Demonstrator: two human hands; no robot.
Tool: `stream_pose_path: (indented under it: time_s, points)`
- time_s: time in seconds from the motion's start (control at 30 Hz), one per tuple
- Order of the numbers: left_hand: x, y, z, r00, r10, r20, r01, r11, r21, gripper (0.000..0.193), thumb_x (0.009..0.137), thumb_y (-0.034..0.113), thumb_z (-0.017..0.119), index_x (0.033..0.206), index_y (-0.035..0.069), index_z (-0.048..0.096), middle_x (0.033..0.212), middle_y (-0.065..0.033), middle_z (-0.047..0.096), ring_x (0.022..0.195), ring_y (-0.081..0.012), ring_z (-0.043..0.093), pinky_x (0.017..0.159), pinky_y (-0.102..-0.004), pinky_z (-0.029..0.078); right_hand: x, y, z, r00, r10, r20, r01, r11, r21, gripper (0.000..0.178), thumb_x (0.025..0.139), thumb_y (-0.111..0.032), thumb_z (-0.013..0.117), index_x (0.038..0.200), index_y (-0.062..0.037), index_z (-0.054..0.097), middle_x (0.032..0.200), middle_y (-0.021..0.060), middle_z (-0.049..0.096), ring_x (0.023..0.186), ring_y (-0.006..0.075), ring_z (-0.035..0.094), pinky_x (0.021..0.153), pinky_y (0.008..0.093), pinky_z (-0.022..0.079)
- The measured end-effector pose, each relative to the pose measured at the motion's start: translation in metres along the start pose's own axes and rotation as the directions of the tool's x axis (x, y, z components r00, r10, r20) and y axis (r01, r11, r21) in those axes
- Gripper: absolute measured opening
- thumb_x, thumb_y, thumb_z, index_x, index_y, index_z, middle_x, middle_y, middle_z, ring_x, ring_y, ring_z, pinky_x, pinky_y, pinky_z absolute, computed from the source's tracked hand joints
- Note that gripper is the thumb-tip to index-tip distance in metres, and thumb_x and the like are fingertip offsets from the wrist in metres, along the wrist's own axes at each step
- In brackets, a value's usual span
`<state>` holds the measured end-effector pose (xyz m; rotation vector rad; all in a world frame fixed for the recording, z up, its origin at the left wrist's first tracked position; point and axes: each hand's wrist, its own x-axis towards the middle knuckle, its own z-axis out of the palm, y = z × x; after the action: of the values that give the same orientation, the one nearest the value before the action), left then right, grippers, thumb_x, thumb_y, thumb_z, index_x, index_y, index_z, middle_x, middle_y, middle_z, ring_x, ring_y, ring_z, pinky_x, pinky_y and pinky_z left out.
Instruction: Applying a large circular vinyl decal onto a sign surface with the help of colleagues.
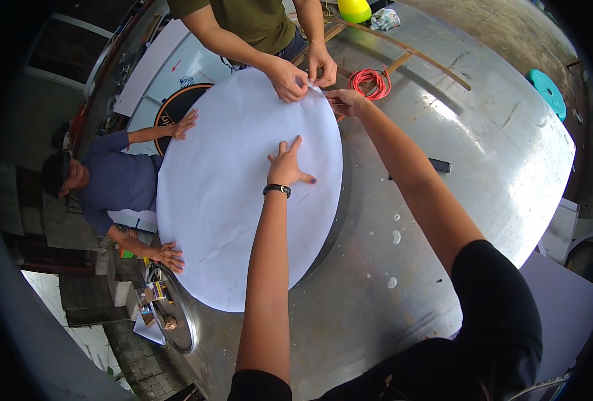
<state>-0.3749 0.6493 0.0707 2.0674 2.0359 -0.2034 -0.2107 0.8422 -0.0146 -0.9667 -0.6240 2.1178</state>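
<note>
A large round white panel (243,194) with a faintly wrinkled surface lies across the metal table. My left hand (287,165) rests on its middle, fingers spread and pressing flat, a dark band on the wrist. At the far right rim, my right hand (348,102) has its fingers closed around the panel's edge. Just left of it, a co-worker's two hands (303,77) pinch the white covering at the far rim. Another person's hands (169,256) lie open on the left rim.
The metal table (403,294) bears a coil of red cable (370,83), a black cylindrical handle (438,165) and thin wooden strips (436,65). A round dark sign (166,110) lies under the far left rim. A metal-rimmed round tray (188,327) holds small items.
</note>
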Motion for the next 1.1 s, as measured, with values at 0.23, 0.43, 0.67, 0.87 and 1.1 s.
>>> stream_pose_path:
  time_s: [0.23,0.43,0.67,0.87,1.1]
  points:
    - [-0.005,0.000,-0.004,1.000,-0.026,0.005,0.026,1.000,0.004,0.113,0.037,0.035,0.081,0.131,0.016,0.020,0.125,-0.0174,0.028,0.115,-0.0318,0.032,0.095,-0.0439,0.023,0.000,0.003,0.004,0.996,-0.018,0.090,0.019,1.000,-0.014,0.010,0.075,-0.015,0.060,0.076,-0.0049,0.059,0.070,0.0010,0.056,0.064,0.0094,0.055,0.061,0.0222,0.048]
    - [-0.005,-0.001,-0.004,0.999,-0.039,-0.001,0.039,0.999,-0.017,0.112,0.038,0.033,0.081,0.131,0.018,0.021,0.125,-0.0159,0.029,0.113,-0.0338,0.033,0.096,-0.0457,0.023,-0.006,0.003,0.009,0.995,-0.095,0.025,0.097,0.992,-0.077,0.010,0.074,-0.014,0.062,0.076,-0.0046,0.058,0.072,0.0015,0.057,0.063,0.0099,0.055,0.060,0.0226,0.047]
    - [-0.006,-0.002,-0.002,0.999,-0.038,-0.017,0.038,0.999,-0.013,0.110,0.037,0.033,0.081,0.130,0.018,0.023,0.123,-0.0123,0.031,0.109,-0.0369,0.035,0.093,-0.0445,0.027,-0.011,0.002,0.013,0.988,-0.146,-0.050,0.135,0.974,-0.180,0.010,0.074,-0.014,0.061,0.075,-0.0042,0.060,0.072,0.0024,0.058,0.062,0.0098,0.055,0.058,0.0228,0.047]
    - [-0.004,-0.001,-0.002,0.999,-0.037,-0.023,0.037,0.999,0.008,0.111,0.036,0.036,0.081,0.129,0.017,0.024,0.123,-0.0141,0.032,0.110,-0.0324,0.036,0.093,-0.0460,0.026,-0.009,0.002,0.011,0.990,-0.138,-0.029,0.132,0.980,-0.148,0.010,0.074,-0.014,0.061,0.077,-0.0041,0.060,0.072,0.0025,0.058,0.063,0.0106,0.056,0.060,0.0239,0.047]
    - [-0.006,0.001,-0.002,0.998,-0.047,-0.029,0.047,0.999,-0.002,0.109,0.038,0.031,0.082,0.130,0.021,0.024,0.124,-0.0116,0.030,0.108,-0.0402,0.034,0.091,-0.0433,0.032,-0.007,0.001,0.008,0.986,-0.167,0.005,0.166,0.973,-0.158,0.012,0.075,-0.014,0.061,0.080,-0.0028,0.060,0.074,0.0032,0.058,0.064,0.0118,0.056,0.061,0.0248,0.047]
